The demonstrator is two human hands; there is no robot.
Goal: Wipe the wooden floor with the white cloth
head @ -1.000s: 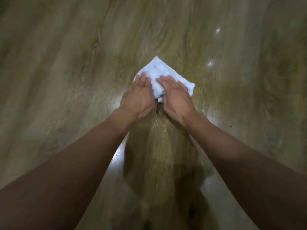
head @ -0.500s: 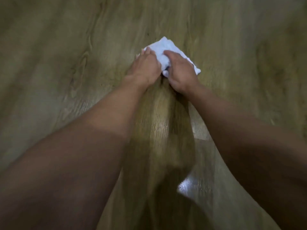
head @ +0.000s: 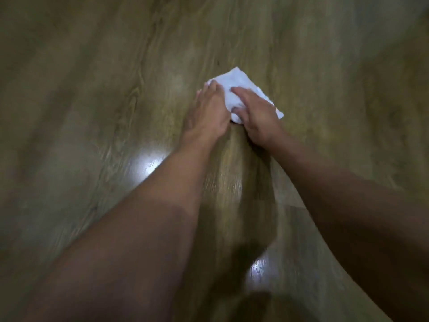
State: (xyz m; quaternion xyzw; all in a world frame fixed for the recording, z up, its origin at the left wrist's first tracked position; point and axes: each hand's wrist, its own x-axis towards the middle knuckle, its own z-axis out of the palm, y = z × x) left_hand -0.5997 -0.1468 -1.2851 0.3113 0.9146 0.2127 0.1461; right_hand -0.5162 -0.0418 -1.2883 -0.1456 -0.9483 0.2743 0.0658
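A folded white cloth (head: 236,83) lies flat on the wooden floor (head: 104,112) ahead of me, with one corner pointing away. My left hand (head: 207,112) presses on its left part with straight fingers. My right hand (head: 257,115) lies on the right part, fingers laid flat across the cloth and the thumb against its near edge. Both forearms stretch out from the bottom of the view. Much of the cloth is hidden under the two hands.
Bare wood-grain planks fill the whole view. Bright light reflections shine on the floor at the left of my left forearm (head: 148,163) and between my arms (head: 257,268). My shadow darkens the planks between the arms.
Both hands slid the cloth forward across the floor away from me, then a little back toward me and to the right. The hands stayed pressed on the cloth throughout.
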